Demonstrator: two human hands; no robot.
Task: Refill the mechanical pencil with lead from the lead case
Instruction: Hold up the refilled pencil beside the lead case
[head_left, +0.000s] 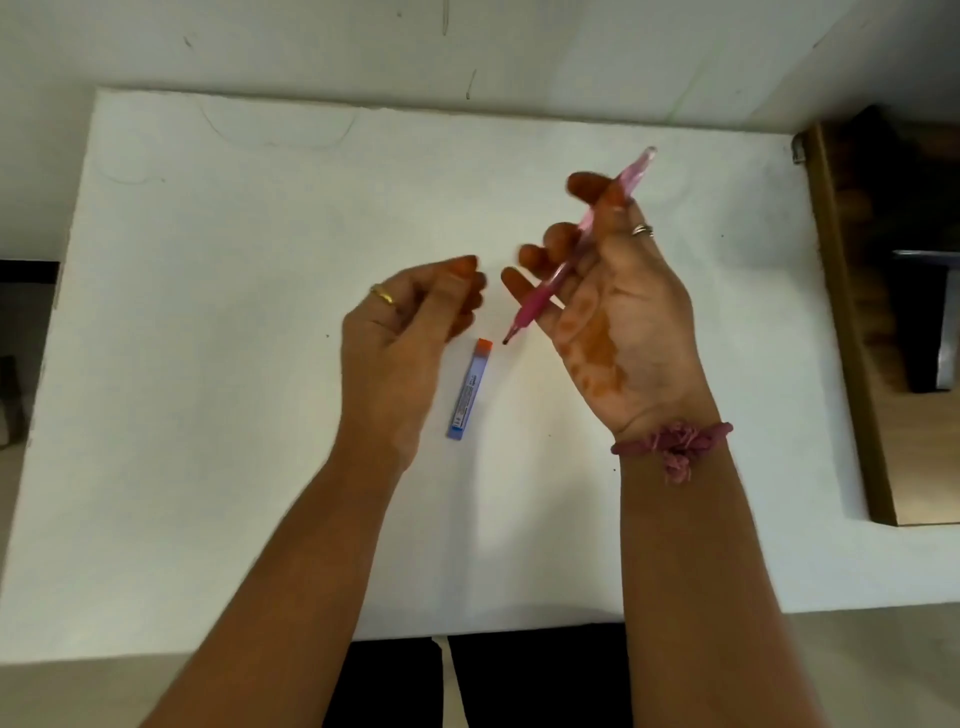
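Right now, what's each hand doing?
Left hand: fingertips pinched together; contents cannot be told.
Right hand: closed on the pink mechanical pencil.

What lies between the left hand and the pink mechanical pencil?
Nothing: in the head view only bare white table shows between the left hand and the pink mechanical pencil in the right hand.

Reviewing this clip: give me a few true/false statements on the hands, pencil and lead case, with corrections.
1. The right hand holds the pink mechanical pencil. True.
2. The lead case is in the left hand. False: it lies on the white table.
3. The lead case has an orange cap. True.
4. The pencil's tip points away from the person. False: it points down, towards the case.
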